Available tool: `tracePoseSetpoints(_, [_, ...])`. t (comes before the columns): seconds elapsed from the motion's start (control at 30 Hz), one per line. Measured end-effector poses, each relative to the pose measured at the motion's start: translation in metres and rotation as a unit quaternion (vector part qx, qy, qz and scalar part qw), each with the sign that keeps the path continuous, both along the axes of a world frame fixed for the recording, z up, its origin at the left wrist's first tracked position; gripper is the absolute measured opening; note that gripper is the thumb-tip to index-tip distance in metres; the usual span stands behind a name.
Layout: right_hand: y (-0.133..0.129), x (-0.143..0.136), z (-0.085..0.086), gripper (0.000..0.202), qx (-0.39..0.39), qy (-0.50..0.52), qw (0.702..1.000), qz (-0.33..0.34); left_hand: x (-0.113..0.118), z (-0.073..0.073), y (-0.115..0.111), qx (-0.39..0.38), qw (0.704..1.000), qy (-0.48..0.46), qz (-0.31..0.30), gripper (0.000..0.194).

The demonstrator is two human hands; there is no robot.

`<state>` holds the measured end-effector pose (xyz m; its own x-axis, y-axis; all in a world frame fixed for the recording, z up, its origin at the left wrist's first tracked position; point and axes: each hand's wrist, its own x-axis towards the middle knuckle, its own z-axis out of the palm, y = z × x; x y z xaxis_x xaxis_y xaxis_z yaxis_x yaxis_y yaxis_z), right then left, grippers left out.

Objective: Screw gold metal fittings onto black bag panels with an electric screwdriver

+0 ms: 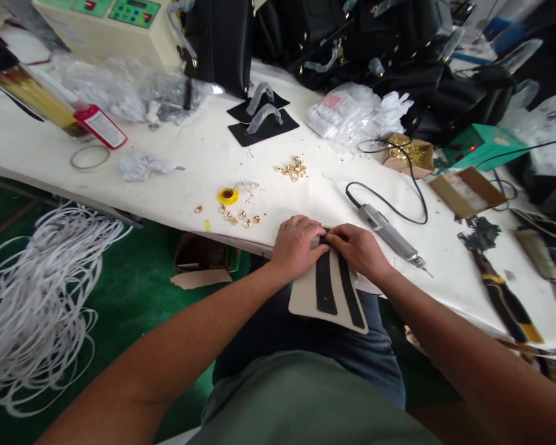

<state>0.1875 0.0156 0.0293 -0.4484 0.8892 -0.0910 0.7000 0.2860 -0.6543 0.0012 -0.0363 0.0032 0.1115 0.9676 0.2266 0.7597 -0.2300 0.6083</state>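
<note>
A beige panel (306, 295) with two black strips (325, 284) hangs over the table's front edge, above the person's lap. My left hand (297, 244) lies on its upper left part, fingers closed around the top of the strips. From the other side my right hand (354, 247) pinches the panel's top edge, its fingertips touching those of my left hand. What exactly is between the fingertips is hidden. Small gold metal pieces (241, 216) and a yellow ring-shaped roll (228, 196) lie to the left of my hands. A grey electric screwdriver (391, 235) rests to the right.
Behind are a gold hardware pile (293, 168), two black pieces with wrapped handles (265, 127), and black bags (222, 46). Pliers (509, 303), an open cardboard box (467, 191) and a green device (484, 145) stand right. White cord (41, 290) is heaped on the floor.
</note>
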Motion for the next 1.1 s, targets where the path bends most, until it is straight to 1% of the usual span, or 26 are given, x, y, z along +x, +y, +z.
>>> tracePoseSetpoints(0.07, [0.0,0.001,0.003,0.031,-0.012,0.015,1.0,0.0,0.0,0.0,0.0,0.002,1.0,-0.002,0.003,0.025])
tracePoseSetpoints(0.13, [0.0,0.007,0.007,0.032,-0.011,0.037,0.999,-0.017,0.001,0.0,0.0,0.003,1.0,-0.006,0.006,0.026])
tracePoseSetpoints(0.2, [0.0,0.021,0.013,0.031,0.038,0.041,0.997,-0.052,0.001,-0.001,0.0,0.003,1.0,-0.011,0.009,0.026])
tracePoseSetpoints(0.23, [0.0,0.031,0.015,0.032,0.08,0.023,0.993,-0.078,0.001,-0.001,0.0,0.004,1.0,-0.013,0.009,0.025])
tracePoseSetpoints(0.3, [0.002,0.055,0.018,0.036,0.163,-0.063,0.976,-0.127,0.001,-0.002,0.0,0.006,1.0,-0.017,0.009,0.024])
tracePoseSetpoints(0.33, [0.004,0.068,0.018,0.041,0.188,-0.124,0.964,-0.145,0.001,-0.002,0.0,0.008,1.0,-0.018,0.009,0.024])
tracePoseSetpoints(0.37, [0.006,0.08,0.016,0.047,0.196,-0.184,0.951,-0.155,0.001,-0.002,0.0,0.009,1.0,-0.019,0.008,0.024])
tracePoseSetpoints(0.43, [0.01,0.101,0.01,0.058,0.175,-0.269,0.934,-0.156,0.001,-0.002,0.001,0.009,1.0,-0.016,0.007,0.023])
tracePoseSetpoints(0.47, [0.012,0.109,0.007,0.06,0.158,-0.288,0.932,-0.15,0.0,-0.002,0.001,0.008,1.0,-0.013,0.006,0.023])
tracePoseSetpoints(0.57, [0.018,0.119,0.002,0.054,0.129,-0.282,0.94,-0.142,0.0,-0.003,0.002,0.007,1.0,-0.007,0.003,0.023])
tracePoseSetpoints(0.6, [0.019,0.118,0.003,0.051,0.112,-0.26,0.948,-0.148,0.0,-0.003,0.002,0.007,1.0,-0.006,0.003,0.023])
tracePoseSetpoints(0.63, [0.02,0.116,0.007,0.049,0.08,-0.217,0.959,-0.162,0.0,-0.003,0.002,0.007,1.0,-0.007,0.002,0.022])
tracePoseSetpoints(0.67, [0.02,0.112,0.012,0.047,0.037,-0.147,0.972,-0.18,0.001,-0.003,0.002,0.006,1.0,-0.007,0.002,0.022])
tracePoseSetpoints(0.7, [0.019,0.107,0.018,0.045,-0.015,-0.048,0.979,-0.198,0.001,-0.002,0.002,0.004,1.0,-0.008,0.002,0.022])
tracePoseSetpoints(0.73, [0.018,0.1,0.025,0.042,-0.066,0.071,0.973,-0.211,0.001,-0.002,0.002,0.002,1.0,-0.008,0.002,0.022])
tracePoseSetpoints(0.77, [0.016,0.091,0.032,0.04,-0.111,0.194,0.952,-0.211,0.001,-0.002,0.002,0.0,1.0,-0.008,0.002,0.022])
tracePoseSetpoints(0.8, [0.013,0.08,0.039,0.038,-0.144,0.307,0.919,-0.201,0.001,-0.001,0.002,-0.002,1.0,-0.007,0.001,0.021])
tracePoseSetpoints(0.83, [0.009,0.068,0.046,0.036,-0.162,0.4,0.883,-0.186,0.001,0.0,0.002,-0.004,1.0,-0.005,0.001,0.021])
tracePoseSetpoints(0.87, [0.006,0.054,0.051,0.035,-0.174,0.467,0.85,-0.17,0.001,0.001,0.002,-0.007,1.0,-0.002,0.001,0.021])
tracePoseSetpoints(0.9, [0.002,0.04,0.056,0.035,-0.173,0.514,0.824,-0.165,0.002,0.003,0.003,-0.011,1.0,0.001,0.001,0.021])
tracePoseSetpoints(0.93, [-0.002,0.026,0.059,0.033,-0.157,0.545,0.806,-0.169,0.002,0.004,0.003,-0.016,1.0,0.004,-0.001,0.021])
tracePoseSetpoints(0.97, [-0.005,0.012,0.061,0.03,-0.13,0.562,0.798,-0.176,0.002,0.006,0.004,-0.021,1.0,0.007,-0.002,0.022])
tracePoseSetpoints(1.03, [-0.009,-0.011,0.061,0.033,-0.058,0.565,0.802,-0.183,0.002,0.008,0.005,-0.029,1.0,0.01,-0.005,0.022])
tracePoseSetpoints(1.1, [-0.01,-0.027,0.058,0.039,0.001,0.552,0.816,-0.17,0.002,0.01,0.006,-0.031,0.999,0.009,-0.005,0.022])
